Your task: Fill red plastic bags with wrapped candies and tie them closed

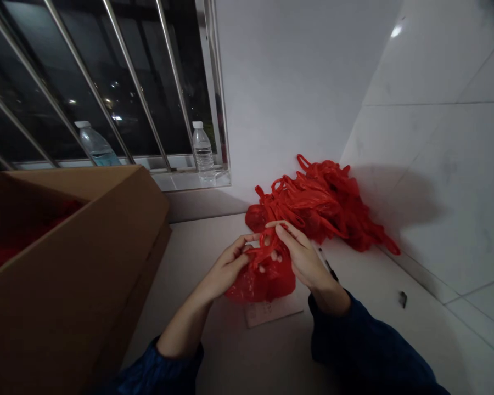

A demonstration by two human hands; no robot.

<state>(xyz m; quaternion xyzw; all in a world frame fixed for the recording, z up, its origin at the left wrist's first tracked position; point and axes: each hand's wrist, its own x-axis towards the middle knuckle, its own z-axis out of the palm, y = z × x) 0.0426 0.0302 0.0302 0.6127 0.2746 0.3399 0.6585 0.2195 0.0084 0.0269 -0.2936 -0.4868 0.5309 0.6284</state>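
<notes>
A red plastic bag (pixel 263 282) sits in front of me, filled with something its thin film hides. My left hand (pixel 230 263) pinches the bag's gathered top from the left side. From the right, my right hand (pixel 298 249) grips a looped handle of the same bag, thumb and fingers closed on the film. Under the bag lies a pale booklet or card (pixel 274 314) with faint print, partly covered. Just behind the bag, a heap of red plastic bags (pixel 321 200) with looped handles leans against the wall.
An open cardboard box (pixel 119 230) stands at the left with red material (pixel 28 236) inside. Two water bottles (pixel 203 153) are by the barred window. A dark pen (pixel 328 266) lies right of my right hand, and a small dark object (pixel 402 299) farther right. Tiled wall bounds the right.
</notes>
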